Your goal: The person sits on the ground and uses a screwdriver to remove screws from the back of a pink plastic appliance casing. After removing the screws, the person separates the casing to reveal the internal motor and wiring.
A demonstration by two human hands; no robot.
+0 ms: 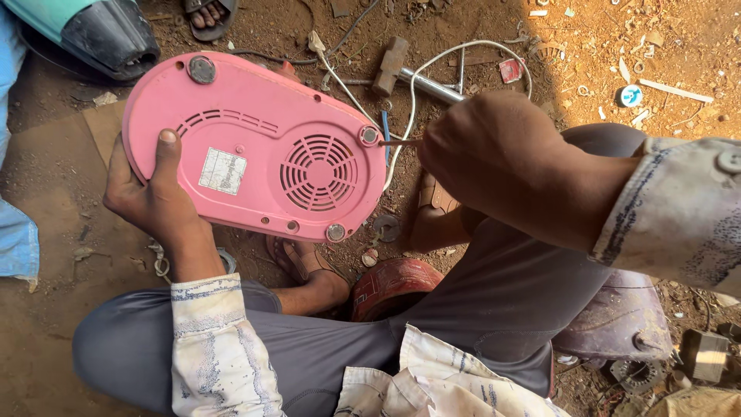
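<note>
Pink appliance base (255, 147) in left hand (150, 197).

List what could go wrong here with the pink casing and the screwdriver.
1. The left hand holds the pink casing by one edge only; it might twist or slip.
2. The thin screwdriver in the right hand could skid off the corner foot.
3. The white cable may snag.

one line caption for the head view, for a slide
Left hand steadies an upturned pink appliance base while the right hand drives a thin tool at a corner foot.
</note>
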